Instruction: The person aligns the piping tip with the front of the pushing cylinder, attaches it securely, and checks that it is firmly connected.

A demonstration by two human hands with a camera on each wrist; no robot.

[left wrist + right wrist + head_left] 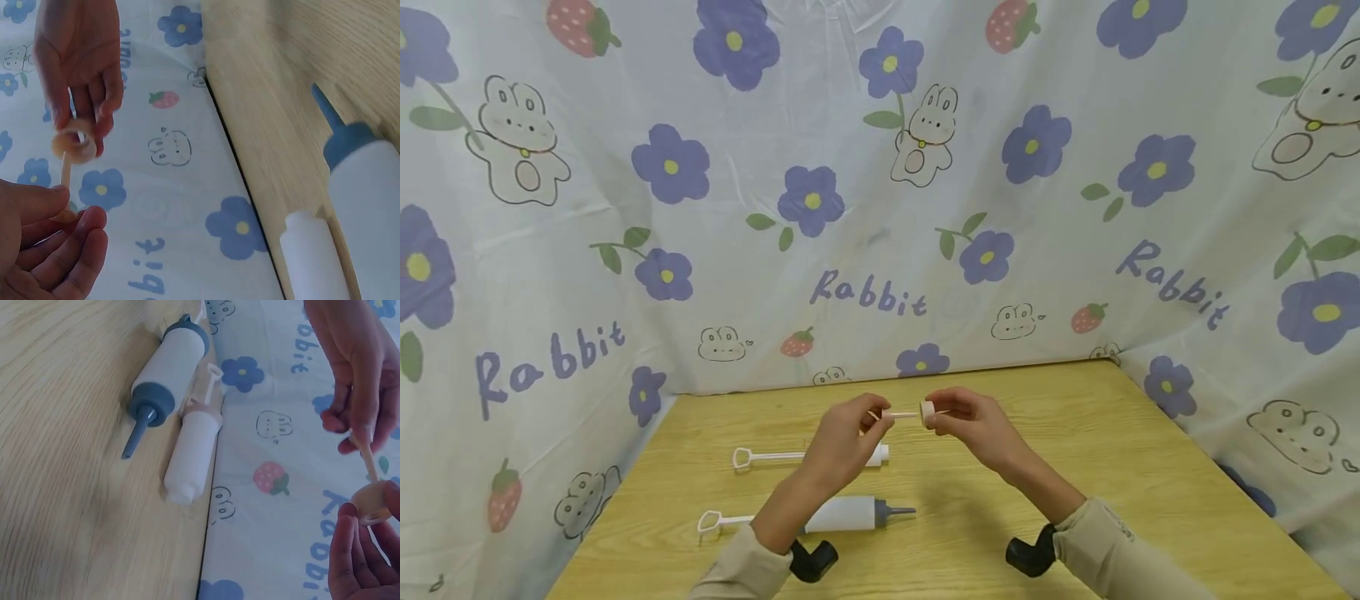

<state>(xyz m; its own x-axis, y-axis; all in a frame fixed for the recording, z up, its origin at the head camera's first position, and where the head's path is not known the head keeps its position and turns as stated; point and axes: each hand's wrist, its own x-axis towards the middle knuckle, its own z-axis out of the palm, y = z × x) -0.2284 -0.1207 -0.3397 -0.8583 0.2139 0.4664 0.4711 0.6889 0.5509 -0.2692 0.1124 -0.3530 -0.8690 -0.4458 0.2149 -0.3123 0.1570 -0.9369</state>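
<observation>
My left hand (842, 437) pinches a thin pale tapered nozzle (906, 415) between thumb and fingers, its narrow end pointing right. Facing it, my right hand (981, 425) holds a pale beige ring-shaped cap (927, 414) by its edge. In the left wrist view the nozzle tip (65, 165) is at the cap's open ring (81, 150); whether they touch I cannot tell. Below the hands lies a smaller white syringe-like tube (192, 450) with a bare neck and a beige collar. Nearer me lies a larger white tube (846, 513) with a blue-grey nozzle (898, 511).
Both tubes lie on their sides on the wooden table (1075, 467), their white pull handles (742, 458) to the left. A white curtain (880, 242) with rabbits and flowers hangs behind the table. Black curved pieces (814, 562) show at both wrists.
</observation>
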